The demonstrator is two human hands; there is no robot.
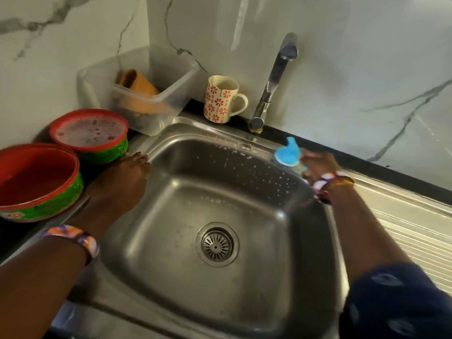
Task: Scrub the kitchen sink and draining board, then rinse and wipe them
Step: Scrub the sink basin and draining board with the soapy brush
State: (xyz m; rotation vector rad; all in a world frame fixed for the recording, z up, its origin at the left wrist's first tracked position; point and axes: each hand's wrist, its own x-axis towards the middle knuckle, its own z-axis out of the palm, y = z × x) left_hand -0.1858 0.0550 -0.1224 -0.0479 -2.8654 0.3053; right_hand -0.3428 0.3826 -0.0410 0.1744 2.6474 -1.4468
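**Sink inspection: cleaner being applied along the far-right rim**

A bottle with a blue cap [288,156] is held in the right hand [318,166], fingers curled round its body, at the far-right corner of the stainless sink [186,192]. The bottle is tipped, its long axis running roughly left to right, cap end pointed toward the basin and the hand on the draining-board side. White droplets are seen scattered down the basin's back and right walls, just below the cap. The draining board [403,216] lies directly right of that hand, so it is judged the nearer hand for it. The board appears untreated.

The left hand [122,184] is laid flat on the sink's left rim, fingers straight and together, nothing held.

Containers: two red-and-green bowls stand left of the sink; the far bowl [89,133] holds foamy liquid, the near bowl [36,182] appears wet inside, its contents unclear. A clear plastic tub [171,94] holds an orange-brown item. A floral mug [221,99] stands beside the tap [274,79]; its contents cannot be seen.
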